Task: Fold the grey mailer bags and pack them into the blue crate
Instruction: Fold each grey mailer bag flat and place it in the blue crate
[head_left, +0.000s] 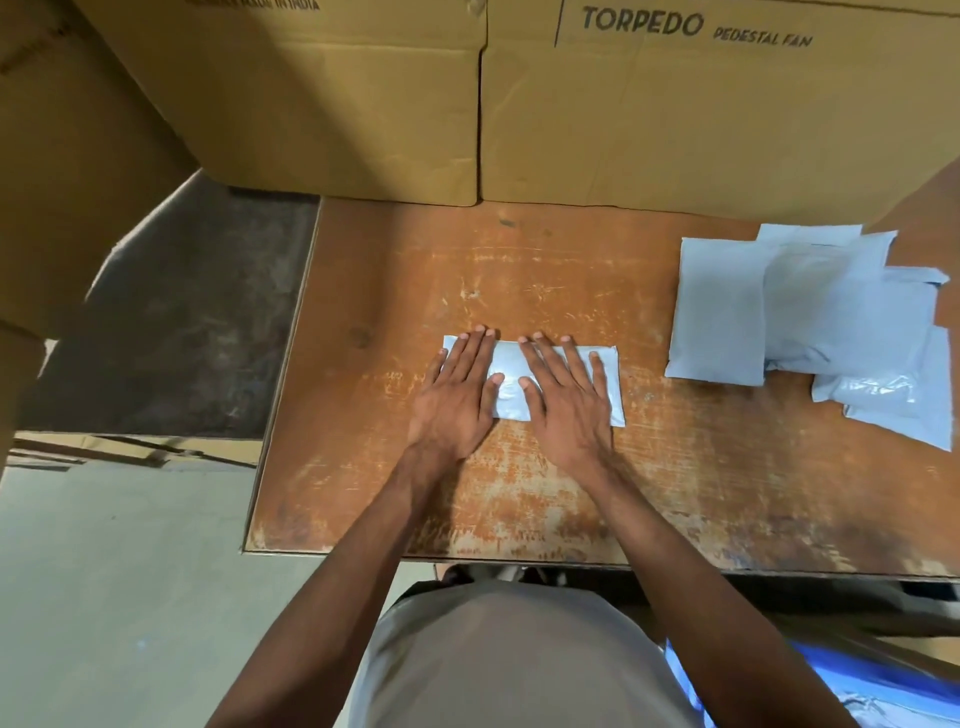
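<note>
A folded grey mailer bag (510, 379) lies flat in the middle of the worn wooden table (675, 493). My left hand (457, 400) presses on its left part with straight, spread fingers. My right hand (566, 400) presses flat on its right part in the same way. A loose pile of several grey mailer bags (810, 322) lies on the table at the right. A corner of the blue crate (883, 691) shows at the bottom right, below the table's front edge, with something grey inside it.
Large cardboard boxes (675, 119) stand along the table's back edge and at the far left. The floor (104, 571) lies to the left of the table. My grey shirt fills the bottom centre.
</note>
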